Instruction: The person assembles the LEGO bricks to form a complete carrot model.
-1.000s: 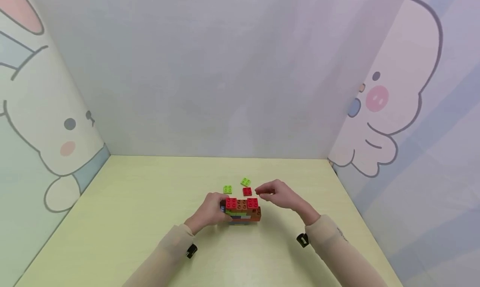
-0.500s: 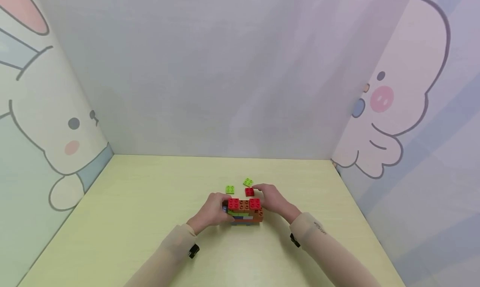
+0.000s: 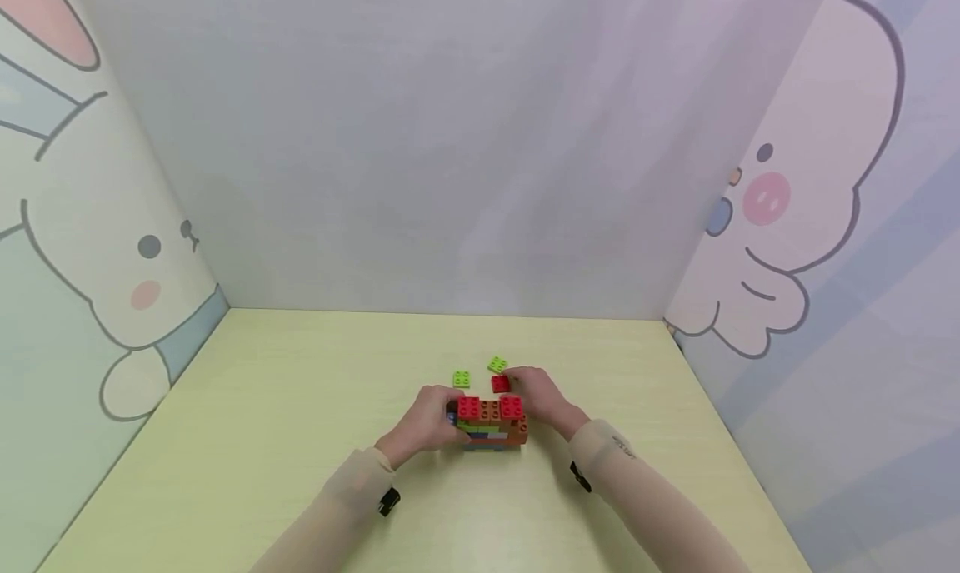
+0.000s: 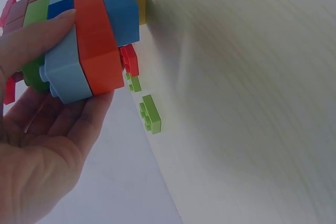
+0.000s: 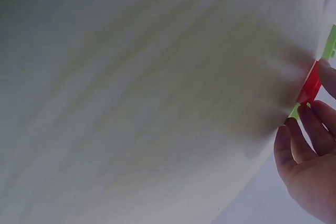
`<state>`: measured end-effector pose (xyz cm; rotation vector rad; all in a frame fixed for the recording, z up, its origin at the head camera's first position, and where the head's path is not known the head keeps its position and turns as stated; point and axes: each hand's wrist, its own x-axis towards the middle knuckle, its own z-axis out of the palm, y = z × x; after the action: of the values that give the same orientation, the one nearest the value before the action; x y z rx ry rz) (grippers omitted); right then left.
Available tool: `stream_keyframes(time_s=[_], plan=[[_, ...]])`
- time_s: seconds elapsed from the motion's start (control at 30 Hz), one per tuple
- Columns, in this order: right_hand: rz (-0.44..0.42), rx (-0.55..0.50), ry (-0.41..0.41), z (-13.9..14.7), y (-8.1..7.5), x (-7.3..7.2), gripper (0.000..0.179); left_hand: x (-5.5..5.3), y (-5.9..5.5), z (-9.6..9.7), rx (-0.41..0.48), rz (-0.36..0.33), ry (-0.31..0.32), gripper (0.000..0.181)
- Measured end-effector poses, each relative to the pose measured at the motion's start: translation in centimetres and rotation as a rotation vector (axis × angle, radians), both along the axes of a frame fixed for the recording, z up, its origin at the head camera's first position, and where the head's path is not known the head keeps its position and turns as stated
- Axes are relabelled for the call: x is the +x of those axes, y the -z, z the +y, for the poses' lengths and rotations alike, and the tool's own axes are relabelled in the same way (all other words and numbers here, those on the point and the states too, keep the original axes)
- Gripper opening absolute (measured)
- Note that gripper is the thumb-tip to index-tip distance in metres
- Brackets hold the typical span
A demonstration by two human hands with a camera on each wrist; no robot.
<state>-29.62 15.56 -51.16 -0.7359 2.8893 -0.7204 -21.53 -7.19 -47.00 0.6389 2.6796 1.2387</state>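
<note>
My left hand (image 3: 425,421) grips the left end of a block structure (image 3: 491,430) made of stacked toy bricks, thumb on the near face. Orange, blue, green and brown layers show in the left wrist view, where the left hand (image 4: 47,161) has its fingers behind the stack (image 4: 100,40). Two red bricks sit on its top. Behind it, my right hand (image 3: 542,394) reaches a loose red brick (image 3: 500,384) on the table. The right wrist view shows that red brick (image 5: 310,83) pinched between thumb and fingertips of the right hand (image 5: 315,166).
Two light green bricks lie loose on the pale table (image 3: 315,406): one green brick (image 3: 461,379) behind the structure, another green brick (image 3: 497,364) just beyond the red one. A grey wall (image 3: 442,165) closes the back, with printed side walls left and right.
My right hand has moved left and down to the loose red brick and taken it between thumb and fingers. The left hand keeps its hold on the structure. The head view shifts slightly.
</note>
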Motion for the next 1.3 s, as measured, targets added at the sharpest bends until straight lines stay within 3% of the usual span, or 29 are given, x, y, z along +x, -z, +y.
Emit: stream_keyframes(time_s=[0.3, 0.57, 0.87, 1.3], plan=[[0.040, 0.069, -0.034, -0.3, -0.1, 0.0, 0.027, 0.1, 0.0, 0.1, -0.010, -0.009, -0.007, 0.036], [0.012, 0.046, -0.024, 0.2, -0.6, 0.3, 0.027, 0.0, -0.1, 0.1, -0.022, 0.002, -0.015, 0.037], [0.024, -0.053, -0.014, 1.4, -1.0, 0.6, 0.028, 0.1, -0.1, 0.2, -0.018, 0.002, -0.019, 0.038], [-0.003, -0.152, 0.024, 2.0, -3.1, 1.0, 0.035, 0.1, 0.0, 0.2, -0.015, -0.001, -0.018, 0.038]])
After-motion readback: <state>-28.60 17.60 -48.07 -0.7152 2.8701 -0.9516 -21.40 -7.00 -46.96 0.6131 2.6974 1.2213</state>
